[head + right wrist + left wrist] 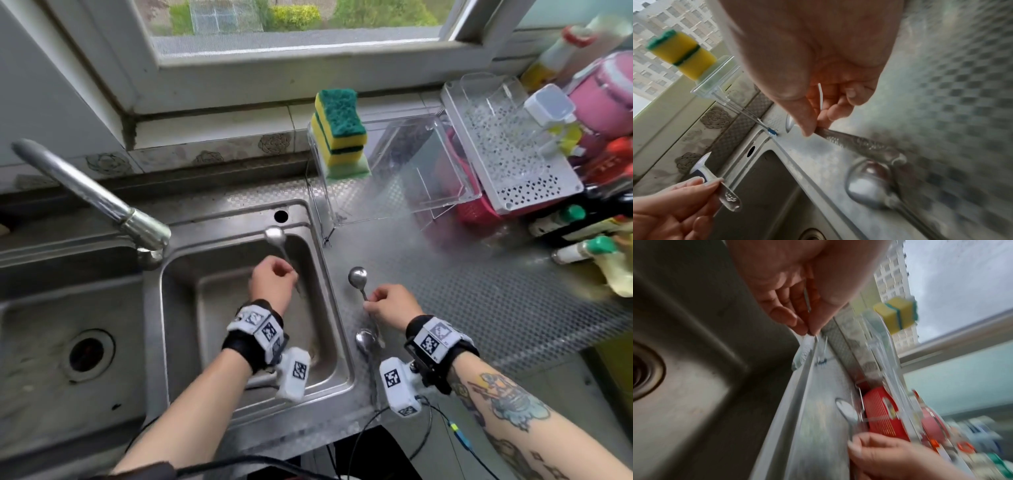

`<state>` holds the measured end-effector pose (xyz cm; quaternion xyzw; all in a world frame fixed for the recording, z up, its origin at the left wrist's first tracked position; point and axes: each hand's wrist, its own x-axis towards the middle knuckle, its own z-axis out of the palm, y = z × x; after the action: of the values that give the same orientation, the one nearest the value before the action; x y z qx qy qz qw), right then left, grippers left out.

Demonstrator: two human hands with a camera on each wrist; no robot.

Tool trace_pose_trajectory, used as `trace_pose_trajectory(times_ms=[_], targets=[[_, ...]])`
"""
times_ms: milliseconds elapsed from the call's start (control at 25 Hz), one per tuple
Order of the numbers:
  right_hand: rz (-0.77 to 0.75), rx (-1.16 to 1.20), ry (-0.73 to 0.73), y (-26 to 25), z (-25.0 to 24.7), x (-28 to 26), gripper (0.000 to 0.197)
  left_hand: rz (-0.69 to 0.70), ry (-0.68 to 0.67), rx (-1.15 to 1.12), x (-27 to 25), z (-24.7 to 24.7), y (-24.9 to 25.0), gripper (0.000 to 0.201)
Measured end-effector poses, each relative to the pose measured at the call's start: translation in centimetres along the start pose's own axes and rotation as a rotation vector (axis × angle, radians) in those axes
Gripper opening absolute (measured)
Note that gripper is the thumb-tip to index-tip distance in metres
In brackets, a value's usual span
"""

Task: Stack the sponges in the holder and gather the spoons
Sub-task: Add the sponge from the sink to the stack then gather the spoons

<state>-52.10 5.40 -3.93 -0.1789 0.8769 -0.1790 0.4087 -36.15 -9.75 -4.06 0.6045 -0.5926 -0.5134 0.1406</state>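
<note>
Steel spoons pinched by the handle in each hand, left hand (273, 278) over the near sink basin (219, 308), right hand (390, 303) on the counter beside a third loose spoon (365, 341): bring together, bowls aligned, sponges (339, 128) already stacked far in the clear holder (320, 192).

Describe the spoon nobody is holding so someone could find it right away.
Start at the steel sink and move to the counter along its right rim. The loose spoon lies there, just below the right hand. Unlike the other two spoons, no hand grips it.
</note>
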Motion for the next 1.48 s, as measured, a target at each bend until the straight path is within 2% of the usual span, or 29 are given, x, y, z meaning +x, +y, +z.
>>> trace_pose_trajectory(times_ms=[200, 480, 720, 920, 1120, 1200, 1480], targets=[[0.055, -0.048, -0.055, 4.5, 1.7, -3.6, 0.026, 0.004, -0.262, 0.06, -7.1, 3.9, -2.9, 0.026], [0.101, 0.023, -0.022, 7.0, 4.2, -6.3, 0.024, -0.012, -0.381, 0.115, -11.6, 6.7, -6.3, 0.031], [0.101, 0.001, 0.013, 7.3, 4.4, -7.3, 0.019, -0.031, -0.403, 0.162, -14.1, 7.2, -7.5, 0.027], [0.074, 0.034, -0.023, 7.9, 4.3, -7.3, 0.02, -0.009, -0.403, 0.226, -15.2, 8.0, -7.4, 0.022], [0.034, 0.052, -0.06, 8.2, 3.8, -7.2, 0.001, -0.003, -0.396, 0.295, -15.6, 8.9, -7.5, 0.019], [0.024, 0.048, -0.079, 8.3, 3.6, -7.0, 0.01, -0.004, -0.379, 0.319, -15.8, 9.2, -7.3, 0.017], [-0.042, -0.033, -0.098, 8.4, 3.5, -6.0, 0.017, -0.045, -0.328, 0.327, -16.3, 10.0, -6.9, 0.016]])
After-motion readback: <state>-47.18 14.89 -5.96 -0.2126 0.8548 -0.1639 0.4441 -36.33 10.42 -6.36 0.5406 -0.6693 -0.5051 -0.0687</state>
